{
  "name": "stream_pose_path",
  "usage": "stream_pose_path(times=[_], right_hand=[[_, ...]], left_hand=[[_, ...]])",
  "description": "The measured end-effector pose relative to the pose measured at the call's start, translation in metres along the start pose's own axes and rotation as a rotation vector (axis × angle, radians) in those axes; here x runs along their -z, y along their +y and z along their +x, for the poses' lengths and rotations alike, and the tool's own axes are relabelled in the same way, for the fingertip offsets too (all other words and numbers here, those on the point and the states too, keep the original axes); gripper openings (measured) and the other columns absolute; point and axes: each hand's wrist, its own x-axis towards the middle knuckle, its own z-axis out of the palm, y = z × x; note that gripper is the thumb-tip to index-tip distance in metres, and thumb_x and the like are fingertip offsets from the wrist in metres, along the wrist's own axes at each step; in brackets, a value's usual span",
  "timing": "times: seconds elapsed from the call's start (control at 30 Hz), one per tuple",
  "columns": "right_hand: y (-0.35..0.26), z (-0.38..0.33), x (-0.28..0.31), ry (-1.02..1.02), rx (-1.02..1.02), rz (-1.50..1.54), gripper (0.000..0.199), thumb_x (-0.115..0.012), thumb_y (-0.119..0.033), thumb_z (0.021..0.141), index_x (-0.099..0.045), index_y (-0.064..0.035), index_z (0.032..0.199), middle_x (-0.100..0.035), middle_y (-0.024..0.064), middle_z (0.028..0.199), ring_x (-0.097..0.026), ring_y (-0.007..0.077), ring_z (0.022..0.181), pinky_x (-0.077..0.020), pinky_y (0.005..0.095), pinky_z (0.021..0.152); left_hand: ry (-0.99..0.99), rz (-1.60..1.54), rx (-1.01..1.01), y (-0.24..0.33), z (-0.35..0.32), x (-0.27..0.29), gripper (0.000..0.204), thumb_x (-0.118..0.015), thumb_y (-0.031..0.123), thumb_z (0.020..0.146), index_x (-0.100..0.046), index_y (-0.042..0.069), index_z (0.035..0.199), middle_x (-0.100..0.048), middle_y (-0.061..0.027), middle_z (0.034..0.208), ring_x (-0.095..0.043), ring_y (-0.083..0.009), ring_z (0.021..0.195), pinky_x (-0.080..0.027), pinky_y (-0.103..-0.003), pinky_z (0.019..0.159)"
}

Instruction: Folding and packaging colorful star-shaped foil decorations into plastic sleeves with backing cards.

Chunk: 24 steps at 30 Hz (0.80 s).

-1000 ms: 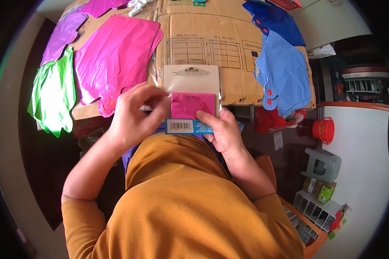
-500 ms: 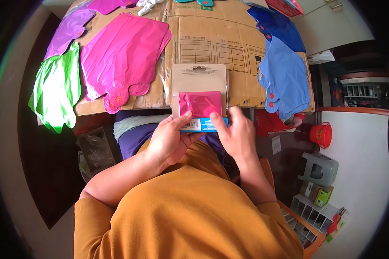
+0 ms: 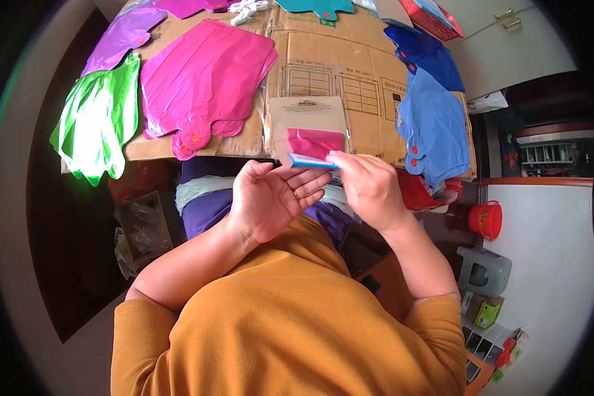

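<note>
My right hand pinches the right end of a blue and white folded card between thumb and fingers, tilted so its edge faces me. Behind the card shows a folded pink foil piece; whether it is attached to the card I cannot tell. My left hand lies palm up with its fingers stretched out just below the card, holding nothing. A flat beige-backed package rests at the near edge of the cardboard, behind the pink piece.
Flat foil sheets line the cardboard: a big pink stack, shiny green, purple, light blue, dark blue and teal. White cord lies at the far side. A red bucket stands right.
My left hand has let go of the card and opened palm up. The right hand keeps hold and has tipped the card from flat-facing to nearly edge-on. The view has shifted slightly.
</note>
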Motion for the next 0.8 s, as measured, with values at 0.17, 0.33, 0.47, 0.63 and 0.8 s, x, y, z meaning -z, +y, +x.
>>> stream_pose_path(times=[0.17,0.33,0.47,0.63,0.8], right_hand=[[-0.002,0.009,0.009,-0.049,-0.182,0.207,0.022,-0.062,0.000,0.080,-0.062,-0.0039,0.102,-0.065,0.0178,0.084,-0.065,0.0354,0.076,-0.0518,0.0409,0.064],[-0.013,0.009,0.011,-0.099,-0.249,0.178,0.021,-0.063,-0.002,0.080,-0.063,-0.0024,0.102,-0.067,0.0178,0.086,-0.066,0.0341,0.078,-0.0534,0.0400,0.068],[-0.014,-0.001,-0.007,0.051,0.144,-0.232,0.022,-0.061,-0.004,0.080,-0.064,0.0012,0.102,-0.069,0.0177,0.095,-0.069,0.0310,0.088,-0.0549,0.0391,0.078],[-0.004,-0.009,-0.025,0.112,0.278,-0.408,0.029,-0.055,-0.013,0.085,-0.066,-0.0005,0.108,-0.066,0.0144,0.105,-0.063,0.0291,0.098,-0.0496,0.0409,0.088],[-0.011,-0.010,-0.033,0.165,0.198,-0.515,0.030,-0.057,-0.015,0.083,-0.067,-0.0080,0.111,-0.059,0.0064,0.102,-0.053,0.0240,0.092,-0.0422,0.0387,0.081]], left_hand=[[0.184,0.267,-0.058,-0.004,0.011,-0.008,0.040,-0.045,0.023,0.098,-0.051,-0.005,0.126,-0.056,-0.0183,0.129,-0.055,-0.0282,0.120,-0.042,-0.041,0.103],[0.244,0.393,-0.153,-0.011,0.019,0.001,0.029,-0.048,0.015,0.098,-0.058,-0.003,0.118,-0.063,-0.0156,0.117,-0.061,-0.0264,0.110,-0.048,-0.040,0.096],[0.220,0.492,-0.229,-0.021,0.013,0.004,0.025,-0.050,0.016,0.097,-0.065,0.001,0.110,-0.069,-0.0117,0.104,-0.066,-0.0215,0.101,-0.050,-0.035,0.091],[0.154,0.501,-0.251,-0.022,0.007,0.023,0.021,-0.055,0.009,0.095,-0.066,0.000,0.111,-0.069,-0.0117,0.105,-0.066,-0.0207,0.099,-0.051,-0.033,0.090],[0.108,0.502,-0.282,-0.022,0.003,0.034,0.020,-0.055,0.006,0.095,-0.065,-0.002,0.111,-0.068,-0.0122,0.104,-0.066,-0.0207,0.098,-0.051,-0.034,0.092]])
